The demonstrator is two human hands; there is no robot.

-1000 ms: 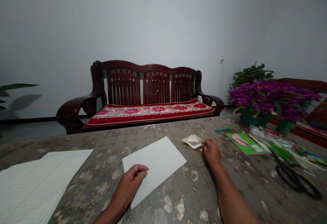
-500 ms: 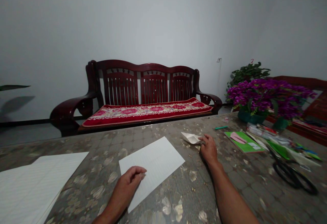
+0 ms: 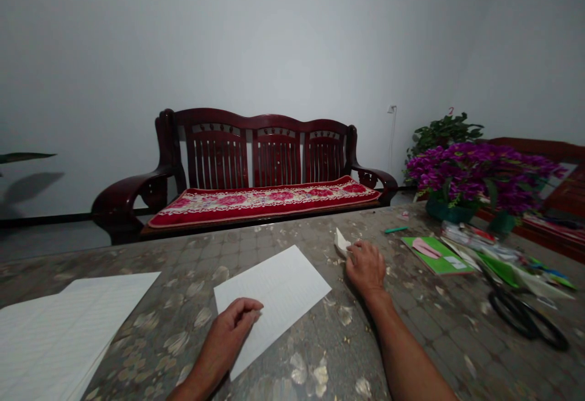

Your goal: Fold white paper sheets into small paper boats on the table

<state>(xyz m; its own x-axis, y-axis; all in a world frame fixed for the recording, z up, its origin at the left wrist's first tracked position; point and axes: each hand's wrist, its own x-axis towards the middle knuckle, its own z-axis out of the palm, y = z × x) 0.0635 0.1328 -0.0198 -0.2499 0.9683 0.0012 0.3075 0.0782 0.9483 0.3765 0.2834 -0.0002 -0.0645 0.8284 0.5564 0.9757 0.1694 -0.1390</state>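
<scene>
a small folded piece of white paper (image 3: 340, 241) sits on the patterned table cover (image 3: 356, 352), its creases already made, while a flat white sheet (image 3: 278, 291) lies unfolded nearby and a stack of white sheets (image 3: 59, 334) lies flat at the table's left side. so one piece shows folding and the other paper shows none. the right hand (image 3: 365, 267) is half curled, its fingers (image 3: 353, 248) touching the folded piece's near side; whether it has real hold of the piece cannot be told. the left hand (image 3: 231, 334) rests on the flat sheet's lower edge, fingers loosely bent, with no clear grip. to the right lie black-handled scissors (image 3: 525, 319), a green card (image 3: 439, 261) bearing pink paper (image 3: 425, 247), and a teal marker (image 3: 395, 229).
</scene>
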